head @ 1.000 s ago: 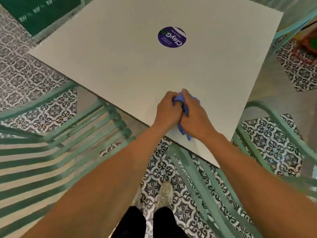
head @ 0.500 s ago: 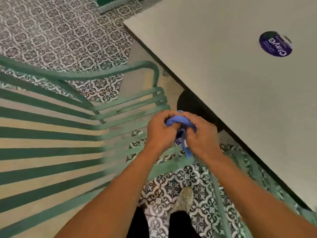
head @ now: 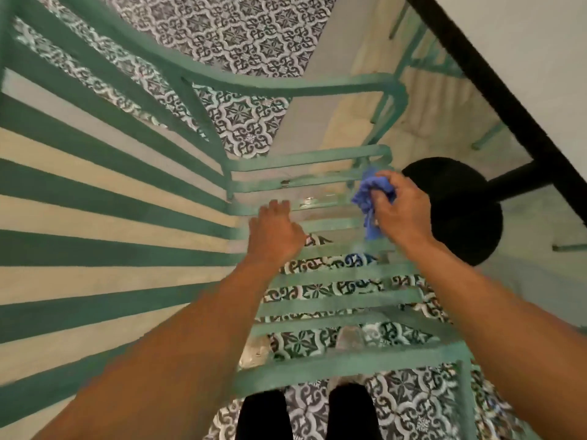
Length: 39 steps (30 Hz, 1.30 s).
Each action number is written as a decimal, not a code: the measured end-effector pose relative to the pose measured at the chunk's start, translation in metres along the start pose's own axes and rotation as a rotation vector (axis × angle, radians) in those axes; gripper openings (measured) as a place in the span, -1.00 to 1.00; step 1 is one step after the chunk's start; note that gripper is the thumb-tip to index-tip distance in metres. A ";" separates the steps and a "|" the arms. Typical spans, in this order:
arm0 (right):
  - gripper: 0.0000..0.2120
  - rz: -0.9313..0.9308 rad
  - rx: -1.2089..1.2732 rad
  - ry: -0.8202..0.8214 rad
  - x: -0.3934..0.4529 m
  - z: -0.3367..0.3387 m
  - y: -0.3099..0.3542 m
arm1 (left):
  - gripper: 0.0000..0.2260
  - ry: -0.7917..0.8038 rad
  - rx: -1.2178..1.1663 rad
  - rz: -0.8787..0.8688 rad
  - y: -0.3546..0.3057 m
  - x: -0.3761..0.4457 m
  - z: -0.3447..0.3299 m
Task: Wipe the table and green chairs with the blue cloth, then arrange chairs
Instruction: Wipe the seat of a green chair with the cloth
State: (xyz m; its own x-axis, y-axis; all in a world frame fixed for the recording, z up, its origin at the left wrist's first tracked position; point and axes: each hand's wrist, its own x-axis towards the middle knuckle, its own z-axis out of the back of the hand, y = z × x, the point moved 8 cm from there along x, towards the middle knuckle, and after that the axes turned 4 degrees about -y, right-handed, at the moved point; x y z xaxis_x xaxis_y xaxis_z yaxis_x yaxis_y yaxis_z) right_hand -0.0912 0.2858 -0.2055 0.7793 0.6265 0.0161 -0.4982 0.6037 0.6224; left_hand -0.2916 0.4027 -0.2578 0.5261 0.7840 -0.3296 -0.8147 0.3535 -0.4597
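A green slatted metal chair [head: 333, 301] fills the left and centre of the view, its seat slats below me and its back slats at the left. My right hand [head: 401, 211] grips the bunched blue cloth [head: 368, 198] over the far seat slats near the chair's front right. My left hand [head: 274, 231] lies on the seat slats with its fingers fairly straight, holding nothing. The white table [head: 533, 36] with its dark edge shows at the top right corner.
The table's round black base [head: 467, 217] and black post sit just right of the cloth. Legs of another green chair [head: 422, 63] show under the table. Patterned floor tiles [head: 241, 30] lie around, and my shoes and dark trouser legs stand at the bottom centre.
Both hands left the table and moved over the chair seat. They held the cloth together before; now the left hand has let go and rests on the slats while the right keeps the cloth.
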 end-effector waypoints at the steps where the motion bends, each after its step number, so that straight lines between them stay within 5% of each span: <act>1: -0.80 -0.021 -0.011 -0.042 0.015 -0.006 -0.013 | -0.51 0.003 0.170 -0.019 0.021 0.012 -0.013; 6: -0.68 -0.096 -0.048 -0.245 0.089 -0.032 -0.063 | -0.41 0.051 0.440 0.010 0.095 0.064 -0.069; 9: -0.63 -0.149 -0.042 -0.226 0.123 -0.075 -0.079 | -0.42 0.052 0.467 0.014 0.116 0.074 -0.089; 13: -0.62 -0.103 -0.182 -0.020 0.124 -0.174 -0.059 | -0.42 -0.005 0.485 -0.053 0.124 0.069 -0.098; 21: -0.61 0.425 -0.313 0.457 0.007 -0.350 0.104 | -0.39 0.070 0.582 -0.150 0.124 0.070 -0.103; 26: -0.66 0.479 -0.303 0.282 0.042 -0.264 0.028 | -0.42 -0.017 0.477 -0.058 0.122 0.071 -0.096; 31: -0.67 -0.060 -0.372 -0.009 0.099 -0.120 -0.128 | -0.42 0.009 0.459 -0.070 0.126 0.071 -0.096; 34: -0.67 -0.320 -0.392 -0.093 0.088 -0.092 -0.154 | -0.42 0.040 0.457 -0.064 0.125 0.071 -0.097; 36: -0.72 -0.106 -0.388 -0.037 0.072 -0.139 -0.102 | -0.42 0.048 0.463 -0.058 0.127 0.072 -0.099; 39: -0.63 0.351 -0.383 0.373 -0.005 -0.269 0.015 | -0.39 0.098 0.482 -0.063 0.128 0.072 -0.100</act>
State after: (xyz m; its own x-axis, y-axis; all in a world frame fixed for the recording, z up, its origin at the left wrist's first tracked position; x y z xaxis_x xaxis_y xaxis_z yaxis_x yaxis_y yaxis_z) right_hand -0.2049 0.4237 -0.4067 0.3951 0.9066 -0.1481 -0.8540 0.4219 0.3046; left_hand -0.3337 0.4533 -0.4230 0.5798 0.7098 -0.4000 -0.7884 0.6127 -0.0553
